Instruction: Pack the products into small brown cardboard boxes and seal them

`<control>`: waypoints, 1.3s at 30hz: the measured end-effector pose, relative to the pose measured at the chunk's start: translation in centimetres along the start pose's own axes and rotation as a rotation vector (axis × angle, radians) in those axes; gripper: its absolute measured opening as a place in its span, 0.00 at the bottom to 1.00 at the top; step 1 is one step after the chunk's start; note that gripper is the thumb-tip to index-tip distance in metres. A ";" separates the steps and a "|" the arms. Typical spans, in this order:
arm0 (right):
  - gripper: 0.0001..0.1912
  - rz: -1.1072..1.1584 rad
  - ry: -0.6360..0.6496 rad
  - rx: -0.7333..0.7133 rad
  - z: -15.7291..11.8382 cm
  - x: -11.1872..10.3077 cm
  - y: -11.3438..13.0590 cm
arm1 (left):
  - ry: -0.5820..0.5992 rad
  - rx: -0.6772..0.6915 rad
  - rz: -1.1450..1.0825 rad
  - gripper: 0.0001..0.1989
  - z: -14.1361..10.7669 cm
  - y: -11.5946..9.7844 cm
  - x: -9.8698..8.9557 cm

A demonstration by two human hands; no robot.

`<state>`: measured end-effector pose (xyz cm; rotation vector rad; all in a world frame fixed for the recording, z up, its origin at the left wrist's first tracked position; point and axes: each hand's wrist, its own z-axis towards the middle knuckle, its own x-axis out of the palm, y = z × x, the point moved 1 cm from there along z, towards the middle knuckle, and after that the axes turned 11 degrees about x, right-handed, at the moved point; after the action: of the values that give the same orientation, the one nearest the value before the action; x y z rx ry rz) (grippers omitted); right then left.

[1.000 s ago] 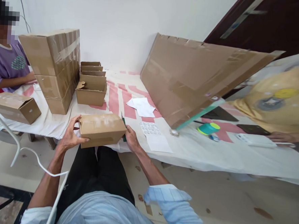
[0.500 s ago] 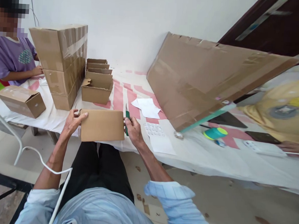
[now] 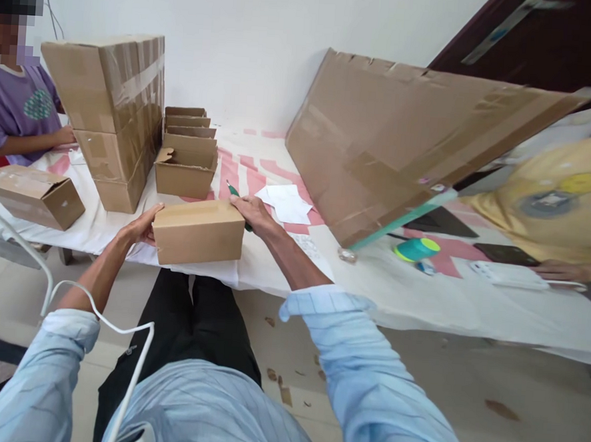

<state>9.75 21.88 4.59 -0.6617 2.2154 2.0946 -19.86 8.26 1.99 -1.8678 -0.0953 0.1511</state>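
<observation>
A small closed cardboard box (image 3: pixel 199 237) is at the table's front edge, its top and front side showing. My left hand (image 3: pixel 146 226) grips its left end. At its right end, my right hand (image 3: pixel 250 213) has its fingers wrapped round a green-handled tool (image 3: pixel 233 190), whose thin tip points up and away. The fingers of that hand also rest on the box's back right corner. Just behind the box stand small open cardboard boxes (image 3: pixel 184 178) in a row.
Tall stacked taped boxes (image 3: pixel 116 123) and a single box (image 3: pixel 35 195) stand left. White papers (image 3: pixel 285 203), a big cardboard sheet (image 3: pixel 380 139), a teal tape roll (image 3: pixel 416 249) and a power strip (image 3: pixel 507 274) lie right. People sit at both sides; a white cable stand (image 3: pixel 139 365) is near my left arm.
The held box has tipped, so its top and a side now show. My right hand has moved up over its back right corner with the green tool. The view has shifted slightly.
</observation>
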 end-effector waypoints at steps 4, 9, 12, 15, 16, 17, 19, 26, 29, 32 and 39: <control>0.21 -0.019 0.063 0.112 0.7 0.3 1.4 | 0.050 -0.044 -0.023 0.38 0.4 -0.4 -0.5; 0.22 -0.012 0.033 0.050 0.9 0.9 1.9 | 0.064 -0.021 -0.049 0.38 0.4 -0.3 -0.5; 0.23 -0.040 -0.069 -0.088 -0.2 0.9 1.2 | 0.002 0.161 -0.055 0.38 -0.4 0.1 -0.5; 0.25 -0.024 -0.147 -0.193 -2.3 0.6 -0.3 | -0.094 0.363 -0.010 0.37 -2.3 0.5 -0.3; 0.25 -0.014 -0.152 -0.202 -3.2 0.4 -1.0 | -0.120 0.426 0.022 0.37 -3.1 0.6 -0.2; 0.26 -0.004 -0.146 -0.197 -4.0 0.2 -1.6 | -0.142 0.494 0.068 0.38 -4.0 0.7 -0.1; 0.26 0.014 -0.110 -0.171 -5.4 -0.3 -2.7 | -0.164 0.653 0.211 0.41 -5.9 0.9 0.4; 0.25 -0.073 -0.098 -0.186 -7.5 -2.8 -2.7 | -0.145 0.872 0.425 0.46 -10.0 3.0 2.3; 0.24 -0.116 -0.007 -0.234 -8.1 -3.0 -0.8 | -0.183 0.886 0.409 0.44 -10.2 3.6 2.9; 0.20 -0.180 0.170 -0.274 -9.0 -2.3 1.6 | -0.170 0.912 0.431 0.39 -10.4 3.5 3.4; 0.22 -0.435 0.437 -0.370 -10.5 -0.4 6.8 | -0.149 0.951 0.486 0.38 -11.0 3.7 3.9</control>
<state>10.81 11.99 12.20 -1.5931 1.6100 2.2824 -14.39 -2.70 1.49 -0.8961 0.2907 0.5646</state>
